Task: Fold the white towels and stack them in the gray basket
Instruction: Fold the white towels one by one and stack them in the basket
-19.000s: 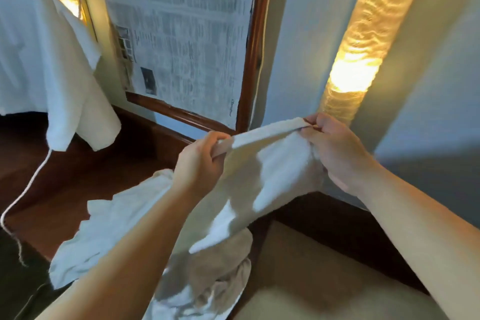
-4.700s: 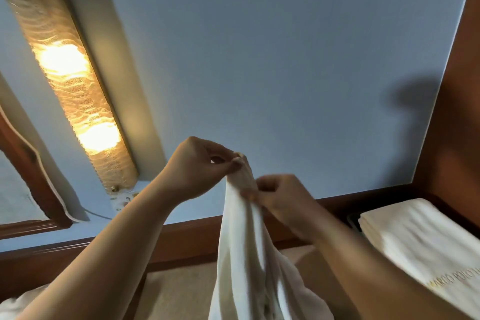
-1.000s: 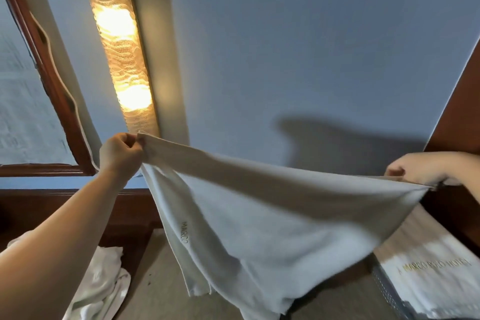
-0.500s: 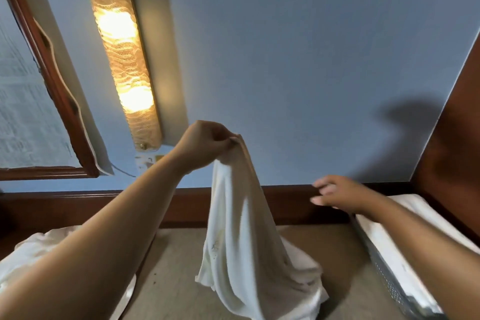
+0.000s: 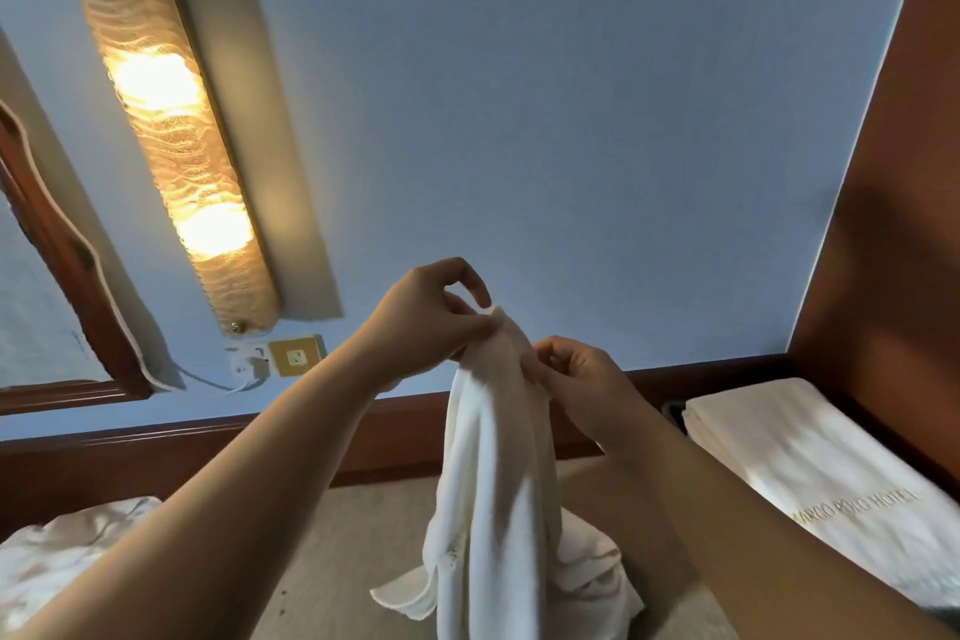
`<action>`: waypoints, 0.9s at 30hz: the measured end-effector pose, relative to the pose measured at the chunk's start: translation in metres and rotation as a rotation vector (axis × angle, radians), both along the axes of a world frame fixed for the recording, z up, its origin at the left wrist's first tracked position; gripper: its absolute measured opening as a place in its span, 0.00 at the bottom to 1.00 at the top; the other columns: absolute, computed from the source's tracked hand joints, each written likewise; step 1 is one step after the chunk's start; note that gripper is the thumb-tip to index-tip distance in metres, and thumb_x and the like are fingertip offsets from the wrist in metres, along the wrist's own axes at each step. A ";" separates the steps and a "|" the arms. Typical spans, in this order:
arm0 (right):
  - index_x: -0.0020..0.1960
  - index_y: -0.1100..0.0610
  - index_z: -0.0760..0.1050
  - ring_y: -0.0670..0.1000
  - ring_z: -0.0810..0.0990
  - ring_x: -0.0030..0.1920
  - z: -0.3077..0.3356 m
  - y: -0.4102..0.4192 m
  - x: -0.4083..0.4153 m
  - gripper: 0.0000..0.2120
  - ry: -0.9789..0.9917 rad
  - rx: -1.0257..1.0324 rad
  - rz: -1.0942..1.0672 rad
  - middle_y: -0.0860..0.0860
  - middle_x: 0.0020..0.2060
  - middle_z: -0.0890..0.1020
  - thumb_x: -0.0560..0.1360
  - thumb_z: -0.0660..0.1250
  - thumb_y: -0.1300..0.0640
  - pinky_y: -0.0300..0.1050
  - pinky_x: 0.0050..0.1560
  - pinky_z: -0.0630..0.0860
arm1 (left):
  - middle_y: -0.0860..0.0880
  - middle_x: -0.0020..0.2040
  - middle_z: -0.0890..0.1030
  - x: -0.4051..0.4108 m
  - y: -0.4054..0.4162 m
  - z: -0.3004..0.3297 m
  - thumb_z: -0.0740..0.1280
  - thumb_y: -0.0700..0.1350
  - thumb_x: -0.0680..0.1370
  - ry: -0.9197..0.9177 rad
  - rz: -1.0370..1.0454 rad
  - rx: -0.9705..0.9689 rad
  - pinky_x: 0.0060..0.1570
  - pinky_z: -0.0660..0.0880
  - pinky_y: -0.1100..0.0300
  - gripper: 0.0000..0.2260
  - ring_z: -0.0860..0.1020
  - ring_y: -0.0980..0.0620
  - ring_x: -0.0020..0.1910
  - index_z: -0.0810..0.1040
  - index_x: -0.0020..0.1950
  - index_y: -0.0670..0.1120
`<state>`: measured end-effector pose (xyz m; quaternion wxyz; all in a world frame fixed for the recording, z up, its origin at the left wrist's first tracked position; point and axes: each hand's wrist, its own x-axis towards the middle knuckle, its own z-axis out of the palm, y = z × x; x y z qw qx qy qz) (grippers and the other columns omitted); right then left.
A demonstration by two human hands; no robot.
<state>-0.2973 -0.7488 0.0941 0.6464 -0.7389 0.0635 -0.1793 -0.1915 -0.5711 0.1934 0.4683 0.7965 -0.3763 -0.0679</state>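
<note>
Right now my left hand [image 5: 426, 322] pinches the top corner of the white towel [image 5: 493, 473], and the cloth hangs straight down from it in a narrow bunch, its lower end crumpled on the beige bench [image 5: 337, 561] between my forearms. My right hand [image 5: 576, 374] sits just beside the left, a little lower, its fingertips nipping the same towel at the edge. Half a second ago that right hand hung apart with loose fingers and held nothing; now it has come in to the cloth, while the left keeps its hold on the top. A second ago the towel was stretched wide between both hands. To my left, low at the picture's edge, a rumpled heap of white towels [image 5: 57, 556] lies on the bench. To my right, a stack of folded towels [image 5: 810, 457] with gold lettering lies flat; a dark bit of the gray basket [image 5: 672, 410] shows at its far corner. Farther back, a lit wall lamp [image 5: 171, 130] glows on the blue wall [image 5: 571, 120].
</note>
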 end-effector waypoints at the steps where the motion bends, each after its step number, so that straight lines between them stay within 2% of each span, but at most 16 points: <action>1: 0.50 0.54 0.84 0.52 0.84 0.46 0.000 -0.002 -0.001 0.13 -0.002 0.033 0.027 0.57 0.46 0.86 0.77 0.72 0.44 0.47 0.47 0.81 | 0.45 0.37 0.86 0.000 -0.002 -0.002 0.76 0.45 0.76 -0.004 -0.001 0.012 0.49 0.83 0.38 0.07 0.85 0.40 0.38 0.78 0.48 0.48; 4: 0.53 0.52 0.83 0.55 0.85 0.48 0.000 -0.007 -0.003 0.18 0.027 0.084 0.087 0.56 0.48 0.86 0.75 0.73 0.38 0.47 0.48 0.81 | 0.46 0.37 0.86 -0.007 -0.010 -0.008 0.74 0.43 0.78 -0.033 -0.042 0.050 0.49 0.83 0.39 0.06 0.85 0.38 0.40 0.77 0.48 0.49; 8: 0.53 0.58 0.83 0.54 0.84 0.47 0.000 -0.023 -0.004 0.19 0.013 0.162 0.111 0.56 0.47 0.86 0.76 0.72 0.42 0.48 0.49 0.82 | 0.47 0.40 0.87 -0.017 -0.027 -0.015 0.73 0.42 0.79 -0.012 -0.103 0.052 0.47 0.84 0.40 0.04 0.85 0.38 0.44 0.82 0.48 0.51; 10: 0.52 0.60 0.83 0.55 0.84 0.47 0.001 -0.035 -0.006 0.17 0.014 0.273 0.137 0.58 0.47 0.85 0.76 0.72 0.45 0.50 0.50 0.82 | 0.48 0.45 0.86 -0.016 -0.033 -0.016 0.69 0.37 0.80 -0.007 -0.169 0.066 0.50 0.84 0.42 0.08 0.85 0.39 0.47 0.84 0.51 0.50; 12: 0.50 0.59 0.83 0.57 0.82 0.48 0.000 -0.050 -0.006 0.13 0.029 0.353 0.189 0.59 0.47 0.84 0.78 0.72 0.48 0.52 0.52 0.79 | 0.50 0.51 0.87 -0.014 -0.037 -0.016 0.62 0.28 0.80 -0.050 -0.279 0.095 0.56 0.83 0.49 0.17 0.86 0.45 0.52 0.85 0.55 0.46; 14: 0.50 0.59 0.83 0.57 0.81 0.48 0.001 -0.067 -0.005 0.12 0.046 0.390 0.254 0.59 0.48 0.83 0.79 0.71 0.50 0.53 0.53 0.78 | 0.53 0.53 0.86 -0.016 -0.044 -0.018 0.59 0.24 0.78 -0.189 -0.336 0.144 0.59 0.81 0.55 0.23 0.85 0.51 0.55 0.85 0.56 0.47; 16: 0.52 0.61 0.81 0.57 0.80 0.48 0.003 -0.084 -0.006 0.11 0.062 0.410 0.307 0.60 0.48 0.82 0.79 0.69 0.52 0.53 0.53 0.78 | 0.55 0.55 0.83 -0.015 -0.054 -0.021 0.63 0.25 0.77 -0.365 -0.340 0.176 0.58 0.80 0.56 0.23 0.82 0.53 0.57 0.87 0.56 0.51; 18: 0.55 0.63 0.80 0.59 0.79 0.51 0.005 -0.100 -0.007 0.12 0.071 0.405 0.335 0.61 0.50 0.81 0.79 0.70 0.54 0.57 0.59 0.76 | 0.54 0.57 0.82 -0.011 -0.066 -0.025 0.70 0.29 0.77 -0.523 -0.375 0.196 0.56 0.80 0.57 0.20 0.82 0.56 0.57 0.87 0.58 0.52; 20: 0.56 0.64 0.79 0.60 0.78 0.53 0.006 -0.115 -0.008 0.13 0.075 0.376 0.335 0.61 0.51 0.80 0.79 0.69 0.54 0.59 0.63 0.73 | 0.54 0.57 0.81 -0.009 -0.078 -0.027 0.75 0.37 0.78 -0.699 -0.430 0.229 0.53 0.79 0.56 0.16 0.81 0.57 0.54 0.86 0.62 0.54; 23: 0.54 0.63 0.80 0.60 0.78 0.53 0.009 -0.134 -0.009 0.11 0.057 0.341 0.354 0.62 0.51 0.80 0.80 0.69 0.55 0.58 0.62 0.74 | 0.50 0.53 0.81 -0.006 -0.094 -0.027 0.69 0.50 0.83 -1.001 -0.478 0.210 0.42 0.78 0.54 0.11 0.81 0.51 0.45 0.85 0.64 0.53; 25: 0.52 0.61 0.81 0.59 0.79 0.52 0.014 -0.143 -0.010 0.11 0.055 0.304 0.337 0.61 0.50 0.81 0.80 0.70 0.53 0.57 0.59 0.76 | 0.47 0.49 0.80 -0.005 -0.106 -0.024 0.67 0.49 0.85 -1.215 -0.497 0.172 0.36 0.74 0.54 0.10 0.77 0.47 0.40 0.86 0.62 0.51; 27: 0.53 0.61 0.82 0.59 0.79 0.53 0.019 -0.151 -0.012 0.13 0.059 0.251 0.276 0.61 0.51 0.81 0.79 0.71 0.50 0.57 0.58 0.76 | 0.44 0.47 0.78 -0.005 -0.117 -0.020 0.67 0.45 0.84 -1.375 -0.515 0.126 0.35 0.69 0.55 0.09 0.72 0.46 0.39 0.86 0.60 0.51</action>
